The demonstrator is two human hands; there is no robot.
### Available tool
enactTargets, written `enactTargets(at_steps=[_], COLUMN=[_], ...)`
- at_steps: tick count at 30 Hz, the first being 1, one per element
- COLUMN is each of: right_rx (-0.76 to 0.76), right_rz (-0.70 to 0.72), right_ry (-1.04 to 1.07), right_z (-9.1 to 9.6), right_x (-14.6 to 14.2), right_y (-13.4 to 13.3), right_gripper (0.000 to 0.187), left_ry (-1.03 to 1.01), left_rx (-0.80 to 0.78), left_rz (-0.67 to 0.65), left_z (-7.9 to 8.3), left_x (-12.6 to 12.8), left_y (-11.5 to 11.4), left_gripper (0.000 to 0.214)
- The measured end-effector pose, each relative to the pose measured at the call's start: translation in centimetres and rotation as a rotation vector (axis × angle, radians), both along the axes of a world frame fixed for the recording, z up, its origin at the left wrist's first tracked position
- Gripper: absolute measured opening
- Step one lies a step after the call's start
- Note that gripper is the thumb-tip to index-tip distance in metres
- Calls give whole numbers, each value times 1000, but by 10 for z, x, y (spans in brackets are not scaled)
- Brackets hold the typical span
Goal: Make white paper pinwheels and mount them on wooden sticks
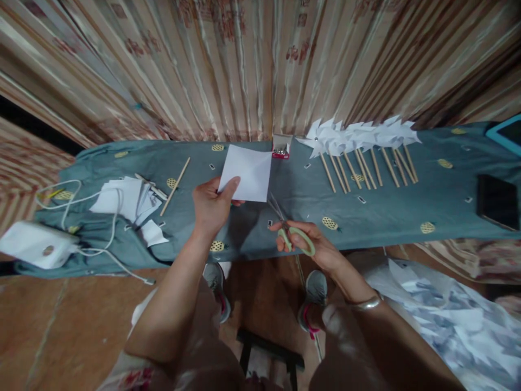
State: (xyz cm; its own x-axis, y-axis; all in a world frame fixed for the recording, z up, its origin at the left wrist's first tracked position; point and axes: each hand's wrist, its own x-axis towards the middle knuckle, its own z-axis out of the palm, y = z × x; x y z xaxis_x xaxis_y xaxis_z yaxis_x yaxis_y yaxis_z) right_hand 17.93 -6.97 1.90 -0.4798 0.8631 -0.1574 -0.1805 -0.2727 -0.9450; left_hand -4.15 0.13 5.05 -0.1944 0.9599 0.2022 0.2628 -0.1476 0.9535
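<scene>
My left hand (215,203) pinches a square sheet of white paper (248,172) by its lower left side, thumb on top. In my right hand (309,241) is a pair of scissors (302,240) with pale green handles, fingers through the loops. The blades point up and left, parted slightly, with their tips close to the lower right corner of the paper. Whether the tips touch the paper I cannot tell. Behind the sheet, at the far edge of the table, stands a small red and white box (280,149) holding shiny metal bits.
Several paper pinwheels (362,138) on wooden sticks lie in a row at the back right. Left are a loose stick (175,186), stacked paper (122,200) and a white corded device (38,245). A dark phone (497,202) lies right. A bag of paper pieces (459,320) sits below.
</scene>
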Motion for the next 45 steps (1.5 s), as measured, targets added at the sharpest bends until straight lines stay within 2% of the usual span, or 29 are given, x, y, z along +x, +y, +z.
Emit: enactTargets(at_steps=[7,16,37,45], right_rx=[18,38,43,21], right_rz=[0,-6,-10,-4], right_ry=[-12,-42,-52,-28], right_z=[-6,-3,-5,-4], right_x=[2,2,1,0], right_y=[0,1,2,1], right_gripper=[55,58,59,53], left_ry=[-76,-86,-49,-50], left_rx=[-53,-128,-139,-130], left_rz=[-40,-58,-68,-78], left_z=[-2,0,1,-2], left_x=[7,14,15,13], left_y=[-3,-6,-9,-8], left_gripper=[30,25,25,29])
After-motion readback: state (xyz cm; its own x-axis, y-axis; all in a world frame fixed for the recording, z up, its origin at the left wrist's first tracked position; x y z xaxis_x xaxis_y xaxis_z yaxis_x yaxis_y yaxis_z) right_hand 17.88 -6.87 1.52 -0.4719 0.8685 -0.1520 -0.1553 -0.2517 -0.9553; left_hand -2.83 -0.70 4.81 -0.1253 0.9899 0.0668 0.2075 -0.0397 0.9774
